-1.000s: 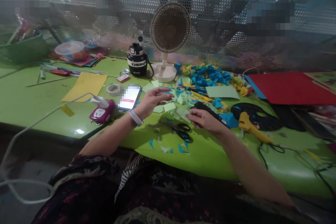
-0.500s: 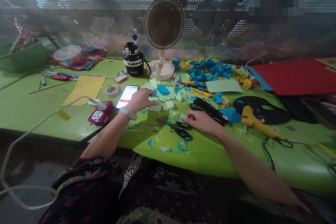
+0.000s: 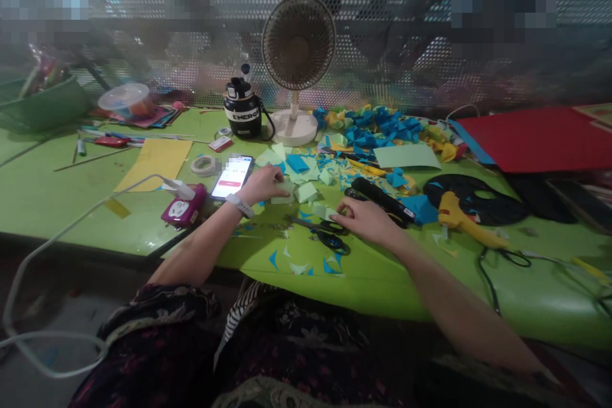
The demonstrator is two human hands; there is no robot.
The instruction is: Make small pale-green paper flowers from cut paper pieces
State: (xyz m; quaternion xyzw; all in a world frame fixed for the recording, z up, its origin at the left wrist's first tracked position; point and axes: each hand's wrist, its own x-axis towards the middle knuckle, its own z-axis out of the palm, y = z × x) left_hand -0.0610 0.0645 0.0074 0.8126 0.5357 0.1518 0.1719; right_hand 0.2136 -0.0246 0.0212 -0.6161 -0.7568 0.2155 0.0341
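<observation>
Near the phone's right edge, my left hand point(image 3: 262, 183) is closed, with thumb and fingertips at a pale green paper piece point(image 3: 283, 196). My right hand point(image 3: 364, 218) pinches the edge of another pale green paper piece point(image 3: 325, 211), just above the scissors point(image 3: 329, 239). The scissors lie on the table with black handles towards my right hand and blades pointing left. Between the hands sits a small stack of pale green squares point(image 3: 306, 192). Small blue and green offcuts point(image 3: 299, 268) lie in front of the scissors.
A black stapler point(image 3: 382, 201) lies behind my right hand, with a yellow glue gun point(image 3: 471, 223) further right. The phone point(image 3: 233, 177), tape roll point(image 3: 203, 166) and purple power socket point(image 3: 184, 207) are on the left. A fan point(image 3: 294, 127) and black bottle point(image 3: 242, 111) stand behind paper scraps.
My left hand has shifted slightly to the right over the pale green paper. My right hand's paper piece sits a little higher and further left. The scissors have stayed put.
</observation>
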